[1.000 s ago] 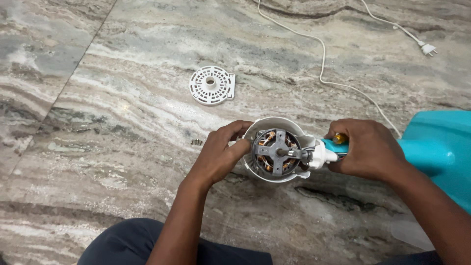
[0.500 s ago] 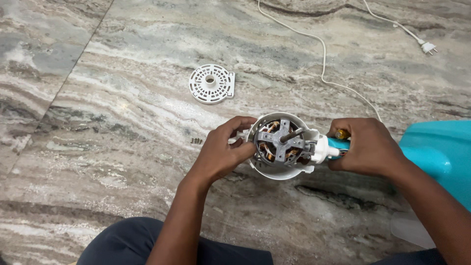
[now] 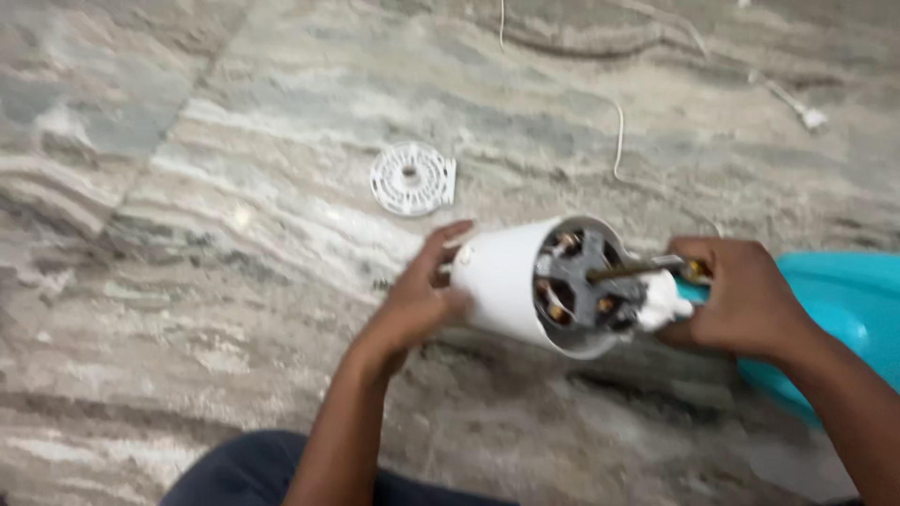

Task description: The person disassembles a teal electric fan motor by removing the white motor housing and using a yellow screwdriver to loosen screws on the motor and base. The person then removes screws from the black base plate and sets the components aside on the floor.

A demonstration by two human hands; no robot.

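My left hand (image 3: 419, 298) grips the side of a white cylindrical motor housing (image 3: 506, 276), tilted so its open end faces right. Inside that end sits a grey motor with copper windings (image 3: 577, 290). My right hand (image 3: 741, 298) holds a screwdriver (image 3: 637, 271) whose metal shaft reaches into the motor. A small white plastic part (image 3: 661, 305) hangs by the housing's rim, against my right fingers. The view is blurred by motion.
A round white vented cover (image 3: 411, 178) lies on the marble floor (image 3: 187, 234) beyond the housing. A white power cord (image 3: 617, 141) with its plug (image 3: 811, 117) trails at the top right. A turquoise plastic object (image 3: 834, 319) sits under my right forearm.
The housing has been tipped from opening-up to lying on its side, opening toward the right. The screwdriver shaft now reaches into the motor. The camera view has shifted.
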